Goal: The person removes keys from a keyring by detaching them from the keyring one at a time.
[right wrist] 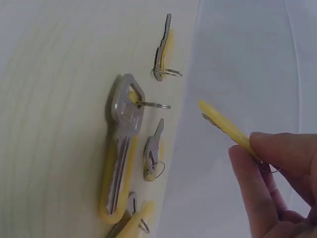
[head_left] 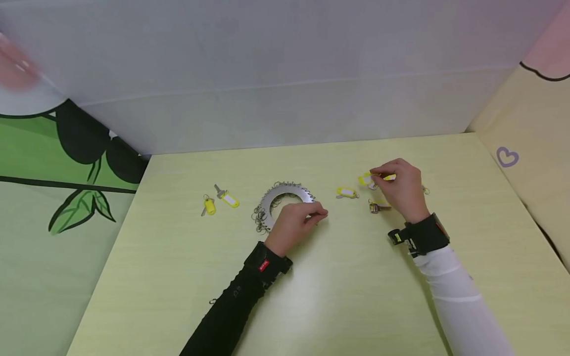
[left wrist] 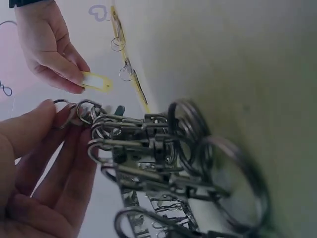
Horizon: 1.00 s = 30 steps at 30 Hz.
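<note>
A flat silver metal ring (head_left: 269,200) lies on the table, with many small metal clips (left wrist: 148,144) and split rings hung round its edge. My left hand (head_left: 294,225) is at its right side, partly covering it; thumb and fingertips pinch a small split ring (left wrist: 60,101) at the end of the row of clips. To the right, my right hand (head_left: 401,188) holds a yellow key tag (right wrist: 225,124) between thumb and fingers, raised above the table. A key lies along the tag's underside, and a thin ring (right wrist: 270,170) hangs at the fingers' end.
Two yellow-tagged keys lie left of the metal ring, one tag (head_left: 210,205) beside another (head_left: 230,200). More tagged keys, including a near tag (head_left: 346,191) and a key (right wrist: 129,109), lie under and around the right hand. A pale wall (head_left: 267,113) rises behind the table.
</note>
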Each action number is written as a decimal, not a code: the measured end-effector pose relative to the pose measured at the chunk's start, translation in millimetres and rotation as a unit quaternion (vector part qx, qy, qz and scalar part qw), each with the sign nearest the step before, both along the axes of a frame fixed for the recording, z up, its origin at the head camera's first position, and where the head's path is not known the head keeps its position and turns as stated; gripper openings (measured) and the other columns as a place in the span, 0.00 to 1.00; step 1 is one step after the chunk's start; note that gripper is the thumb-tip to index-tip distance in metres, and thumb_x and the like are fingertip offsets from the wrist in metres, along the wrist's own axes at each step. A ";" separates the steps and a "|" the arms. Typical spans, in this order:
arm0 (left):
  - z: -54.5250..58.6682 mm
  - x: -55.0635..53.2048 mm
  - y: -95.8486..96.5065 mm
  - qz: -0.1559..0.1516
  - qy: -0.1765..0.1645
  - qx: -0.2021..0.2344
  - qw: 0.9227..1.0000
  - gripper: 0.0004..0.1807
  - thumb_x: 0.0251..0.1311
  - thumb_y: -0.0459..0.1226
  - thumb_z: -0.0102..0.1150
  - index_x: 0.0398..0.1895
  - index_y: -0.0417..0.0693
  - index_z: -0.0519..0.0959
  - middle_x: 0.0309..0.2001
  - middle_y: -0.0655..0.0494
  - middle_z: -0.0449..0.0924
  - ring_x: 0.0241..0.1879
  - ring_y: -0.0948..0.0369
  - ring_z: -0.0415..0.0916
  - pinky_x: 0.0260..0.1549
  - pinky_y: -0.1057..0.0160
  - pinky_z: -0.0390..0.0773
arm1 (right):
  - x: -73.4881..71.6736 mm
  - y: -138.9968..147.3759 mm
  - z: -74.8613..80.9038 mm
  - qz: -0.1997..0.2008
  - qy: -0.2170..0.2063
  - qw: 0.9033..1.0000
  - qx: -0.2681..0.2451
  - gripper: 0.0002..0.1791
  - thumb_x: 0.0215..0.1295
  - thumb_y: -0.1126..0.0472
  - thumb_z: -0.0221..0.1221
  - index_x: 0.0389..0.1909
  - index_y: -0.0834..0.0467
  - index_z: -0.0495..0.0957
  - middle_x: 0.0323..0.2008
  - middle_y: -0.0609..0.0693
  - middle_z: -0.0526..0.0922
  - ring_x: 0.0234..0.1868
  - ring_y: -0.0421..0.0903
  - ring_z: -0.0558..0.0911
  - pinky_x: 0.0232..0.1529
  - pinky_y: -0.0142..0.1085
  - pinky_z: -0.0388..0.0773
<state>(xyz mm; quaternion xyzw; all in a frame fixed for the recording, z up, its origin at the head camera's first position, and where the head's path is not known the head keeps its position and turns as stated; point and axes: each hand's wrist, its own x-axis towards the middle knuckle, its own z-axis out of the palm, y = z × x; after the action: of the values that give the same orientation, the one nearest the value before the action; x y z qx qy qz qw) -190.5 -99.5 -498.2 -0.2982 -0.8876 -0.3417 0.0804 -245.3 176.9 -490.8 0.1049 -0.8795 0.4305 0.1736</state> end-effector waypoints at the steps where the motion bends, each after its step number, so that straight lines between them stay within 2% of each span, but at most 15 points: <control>1: 0.2 1.3 1.5 -0.003 0.000 -0.012 1.000 0.02 0.66 0.33 0.68 0.38 0.47 0.88 0.37 0.59 0.90 0.39 0.63 0.87 0.43 0.66 0.84 | -0.5 0.9 -1.0 0.000 -0.008 1.000 0.008 0.06 0.64 0.73 0.68 0.41 0.66 0.89 0.38 0.61 0.84 0.39 0.56 0.84 0.36 0.14 0.68; 7: 2.4 8.6 9.9 -0.024 0.003 -0.088 0.996 0.02 0.67 0.32 0.68 0.38 0.49 0.86 0.39 0.61 0.88 0.41 0.65 0.85 0.47 0.68 0.81 | -0.9 6.0 -5.5 0.017 -0.070 0.996 0.059 0.07 0.65 0.71 0.67 0.42 0.65 0.89 0.41 0.63 0.86 0.41 0.59 0.86 0.38 0.34 0.75; 11: 4.4 12.8 13.1 -0.028 0.005 -0.111 0.993 0.05 0.64 0.30 0.69 0.39 0.49 0.86 0.42 0.59 0.88 0.45 0.62 0.85 0.48 0.64 0.82 | -0.6 8.8 -6.9 0.033 -0.104 0.990 0.091 0.07 0.65 0.70 0.66 0.41 0.65 0.89 0.41 0.64 0.86 0.42 0.60 0.86 0.38 0.42 0.76; 17: 4.6 15.0 14.6 -0.025 0.005 -0.135 0.990 0.11 0.58 0.28 0.74 0.42 0.49 0.86 0.46 0.57 0.88 0.50 0.59 0.85 0.51 0.62 0.82 | -2.4 11.9 -11.3 0.046 -0.132 0.981 0.133 0.06 0.62 0.70 0.67 0.38 0.65 0.90 0.38 0.63 0.87 0.39 0.58 0.84 0.37 0.42 0.75; 21: 4.6 14.5 14.7 -0.026 0.002 -0.138 0.990 0.09 0.60 0.33 0.74 0.43 0.48 0.87 0.46 0.57 0.88 0.50 0.59 0.84 0.51 0.62 0.82 | -2.3 12.9 -13.4 0.054 -0.149 0.978 0.132 0.06 0.63 0.69 0.66 0.38 0.64 0.90 0.40 0.63 0.85 0.37 0.56 0.82 0.34 0.39 0.73; 25: 3.4 13.1 14.4 -0.025 -0.008 -0.135 0.991 0.08 0.65 0.39 0.71 0.45 0.49 0.87 0.46 0.57 0.89 0.47 0.61 0.85 0.49 0.63 0.82 | -3.2 12.5 -14.8 0.053 -0.133 0.981 0.131 0.08 0.66 0.66 0.66 0.42 0.63 0.90 0.42 0.63 0.85 0.40 0.57 0.82 0.33 0.40 0.74; 28: 0.7 9.9 11.6 -0.013 -0.002 -0.132 0.991 0.12 0.67 0.42 0.70 0.51 0.50 0.86 0.50 0.57 0.88 0.50 0.60 0.84 0.51 0.62 0.82 | -4.5 11.1 -14.6 0.031 -0.084 0.986 0.143 0.11 0.66 0.63 0.67 0.46 0.62 0.89 0.46 0.64 0.85 0.41 0.59 0.83 0.29 0.43 0.75; 30: -0.3 5.8 6.4 -0.005 0.019 -0.130 0.991 0.17 0.68 0.45 0.68 0.57 0.52 0.84 0.57 0.56 0.86 0.57 0.58 0.82 0.58 0.60 0.79 | -4.9 10.3 -13.2 0.012 -0.039 0.988 0.146 0.16 0.65 0.63 0.69 0.53 0.61 0.87 0.50 0.64 0.84 0.46 0.61 0.82 0.28 0.46 0.77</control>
<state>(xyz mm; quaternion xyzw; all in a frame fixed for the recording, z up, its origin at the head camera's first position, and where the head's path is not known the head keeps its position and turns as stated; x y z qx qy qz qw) -184.6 -93.1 -498.6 -0.3166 -0.9214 -0.2183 0.0561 -250.3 187.2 -504.0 0.1231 -0.9378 0.3031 0.1162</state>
